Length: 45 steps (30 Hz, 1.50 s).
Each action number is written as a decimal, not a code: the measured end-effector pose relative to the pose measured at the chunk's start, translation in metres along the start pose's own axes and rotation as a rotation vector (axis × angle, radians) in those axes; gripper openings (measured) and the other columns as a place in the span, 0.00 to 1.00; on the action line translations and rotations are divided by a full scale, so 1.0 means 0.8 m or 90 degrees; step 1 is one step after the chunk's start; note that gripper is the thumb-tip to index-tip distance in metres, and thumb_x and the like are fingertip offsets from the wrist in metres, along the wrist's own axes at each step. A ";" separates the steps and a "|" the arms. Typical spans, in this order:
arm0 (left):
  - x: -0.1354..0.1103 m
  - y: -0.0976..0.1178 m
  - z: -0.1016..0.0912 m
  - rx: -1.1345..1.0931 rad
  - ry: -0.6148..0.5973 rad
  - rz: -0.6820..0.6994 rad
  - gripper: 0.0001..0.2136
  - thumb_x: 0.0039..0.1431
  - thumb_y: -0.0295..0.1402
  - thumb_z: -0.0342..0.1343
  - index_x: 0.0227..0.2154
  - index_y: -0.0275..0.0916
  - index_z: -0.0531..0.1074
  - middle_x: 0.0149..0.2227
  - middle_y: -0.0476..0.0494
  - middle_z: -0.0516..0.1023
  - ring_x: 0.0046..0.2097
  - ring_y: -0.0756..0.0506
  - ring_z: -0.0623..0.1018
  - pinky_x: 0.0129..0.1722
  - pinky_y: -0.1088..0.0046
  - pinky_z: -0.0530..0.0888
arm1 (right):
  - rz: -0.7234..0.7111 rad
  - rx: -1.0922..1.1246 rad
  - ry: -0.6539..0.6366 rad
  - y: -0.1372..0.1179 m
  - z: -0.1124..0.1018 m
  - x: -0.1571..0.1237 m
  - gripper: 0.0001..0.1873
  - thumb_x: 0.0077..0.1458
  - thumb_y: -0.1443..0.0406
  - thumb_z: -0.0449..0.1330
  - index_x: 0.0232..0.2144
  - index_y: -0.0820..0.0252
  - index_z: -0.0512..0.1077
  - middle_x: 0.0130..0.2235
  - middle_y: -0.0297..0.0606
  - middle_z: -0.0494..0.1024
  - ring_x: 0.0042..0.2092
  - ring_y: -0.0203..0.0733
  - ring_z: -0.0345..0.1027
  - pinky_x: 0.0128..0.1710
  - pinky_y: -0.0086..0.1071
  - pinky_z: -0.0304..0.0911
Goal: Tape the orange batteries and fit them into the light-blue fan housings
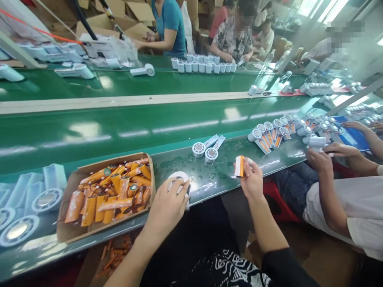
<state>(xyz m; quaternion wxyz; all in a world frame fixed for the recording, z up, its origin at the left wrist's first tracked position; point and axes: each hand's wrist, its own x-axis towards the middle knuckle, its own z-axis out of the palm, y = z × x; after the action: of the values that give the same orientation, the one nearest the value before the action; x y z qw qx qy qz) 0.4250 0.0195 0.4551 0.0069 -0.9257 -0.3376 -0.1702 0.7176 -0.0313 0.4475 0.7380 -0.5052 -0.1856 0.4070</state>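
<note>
My left hand [170,199] is closed over a white handheld fan housing [178,175] at the bench's near edge, and its fingers hide most of that part. Farther right, my right hand [251,178] pinches an orange battery [240,166] with a white strip along its side, held above the bench. Left of my left hand stands a cardboard tray [68,215] heaped with orange batteries [119,181], some with wires. Two pale fan housings, a left one [198,149] and a right one [211,155], lie between and beyond my hands, their handles pointing away.
Pale blue housings [36,199] are piled at the far left. Rows of housings with orange batteries [271,133] line the bench at right, where a co-worker's hands [321,157] hold a housing. Beyond the green belt [119,123], other people work beside white parts [206,65].
</note>
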 end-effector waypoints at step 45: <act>0.231 0.029 0.040 -0.060 -0.404 0.150 0.10 0.60 0.21 0.58 0.37 0.35 0.83 0.42 0.32 0.84 0.51 0.35 0.80 0.48 0.62 0.76 | -0.268 -0.651 -0.284 0.000 -0.044 0.023 0.16 0.62 0.59 0.66 0.52 0.51 0.76 0.42 0.36 0.87 0.43 0.48 0.85 0.42 0.35 0.80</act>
<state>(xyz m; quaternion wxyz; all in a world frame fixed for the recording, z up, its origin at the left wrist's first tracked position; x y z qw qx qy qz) 0.5818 0.1206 0.4863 -0.1213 -0.9646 -0.2055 0.1126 0.7528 -0.0375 0.4298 0.4088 -0.6511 -0.6050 0.2071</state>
